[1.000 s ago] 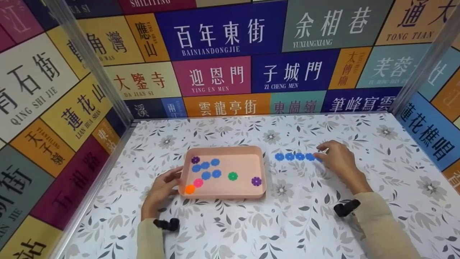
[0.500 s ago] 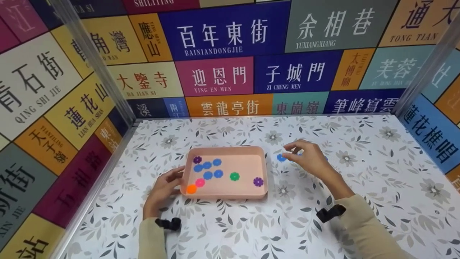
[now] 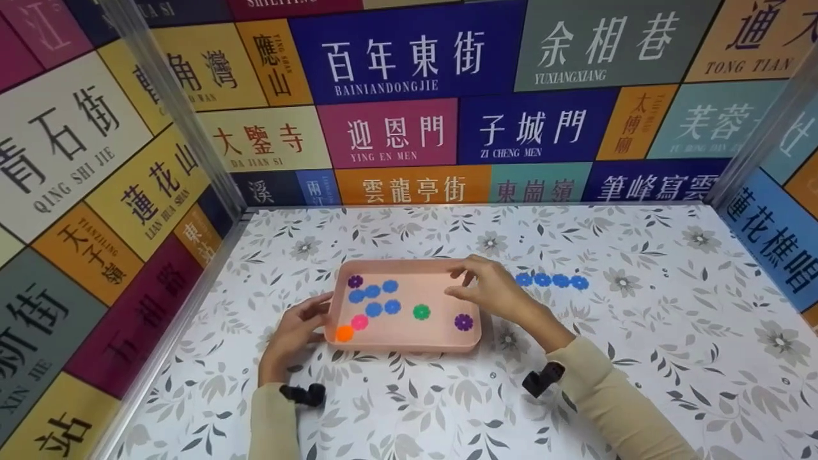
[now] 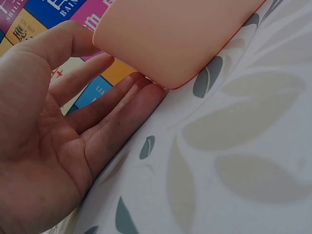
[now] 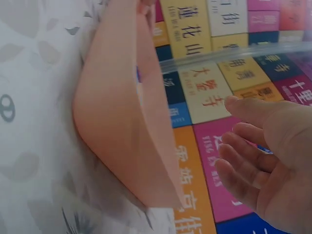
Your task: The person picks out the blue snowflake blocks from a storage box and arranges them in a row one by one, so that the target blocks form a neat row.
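Note:
My left hand (image 3: pixel 295 334) is at the left end of a pink tray (image 3: pixel 409 345). In the left wrist view, its extended fingers touch the outer wall, with the thumb by the rim. Over the tray's right end hovers my right hand (image 3: pixel 492 289), fingers loosely bent and apart; nothing shows between them in the right wrist view. Small flower-shaped pieces lie in the tray: several blue ones (image 3: pixel 373 291), a green one (image 3: pixel 421 312), a pink one (image 3: pixel 360 322), an orange one (image 3: pixel 344 333) and two purple ones (image 3: pixel 463 322).
Right of the tray, several blue flower-shaped pieces (image 3: pixel 561 280) lie in a row on the leaf-patterned table (image 3: pixel 409 409); my right hand may cover the row's left end. Sign-covered walls (image 3: pixel 402 128) stand behind and at both sides.
My right hand has moved left from the right end of the blue row to above the tray, uncovering most of the row. The left hand stays by the tray.

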### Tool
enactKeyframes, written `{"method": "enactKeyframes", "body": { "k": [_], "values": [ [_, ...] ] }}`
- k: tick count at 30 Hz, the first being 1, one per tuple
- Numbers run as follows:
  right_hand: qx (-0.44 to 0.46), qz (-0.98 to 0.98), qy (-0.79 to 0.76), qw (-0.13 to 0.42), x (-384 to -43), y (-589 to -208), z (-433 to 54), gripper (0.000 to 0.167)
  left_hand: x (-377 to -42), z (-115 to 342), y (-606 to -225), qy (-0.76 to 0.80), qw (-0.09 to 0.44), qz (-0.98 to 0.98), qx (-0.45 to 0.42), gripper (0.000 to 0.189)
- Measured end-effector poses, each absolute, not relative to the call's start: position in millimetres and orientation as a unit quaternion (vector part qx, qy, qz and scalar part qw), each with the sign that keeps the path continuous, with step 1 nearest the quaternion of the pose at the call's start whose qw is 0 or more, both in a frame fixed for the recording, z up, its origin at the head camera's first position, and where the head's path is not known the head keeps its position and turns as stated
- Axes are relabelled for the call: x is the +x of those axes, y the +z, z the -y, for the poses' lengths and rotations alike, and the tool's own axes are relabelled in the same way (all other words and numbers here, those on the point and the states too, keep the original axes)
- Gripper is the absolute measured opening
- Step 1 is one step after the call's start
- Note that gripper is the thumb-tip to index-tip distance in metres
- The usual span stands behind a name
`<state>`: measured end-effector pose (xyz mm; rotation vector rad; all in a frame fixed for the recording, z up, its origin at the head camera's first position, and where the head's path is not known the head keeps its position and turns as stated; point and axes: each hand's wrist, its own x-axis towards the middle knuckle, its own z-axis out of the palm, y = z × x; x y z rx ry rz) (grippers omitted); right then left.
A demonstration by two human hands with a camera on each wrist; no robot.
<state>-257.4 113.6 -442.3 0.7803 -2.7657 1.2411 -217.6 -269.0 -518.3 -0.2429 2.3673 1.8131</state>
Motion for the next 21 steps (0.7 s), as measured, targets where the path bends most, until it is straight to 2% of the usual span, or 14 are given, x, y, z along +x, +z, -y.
{"method": "enactKeyframes", "body": {
  "k": [6,12,21],
  "values": [
    [0.270,0.888,0.372,-0.014,-261,-450,-87,0.042,-219,269,-518,0.598,0.094,-0.790,-0.100,0.049],
    [0.264,0.902,0.337,-0.057,-265,-456,-63,0.045,-218,271,-517,0.598,0.092,-0.790,-0.097,0.049],
    [0.274,0.894,0.345,-0.086,-268,-469,-39,0.043,-218,270,-518,0.612,0.082,-0.783,-0.081,0.052]
  ]
}}
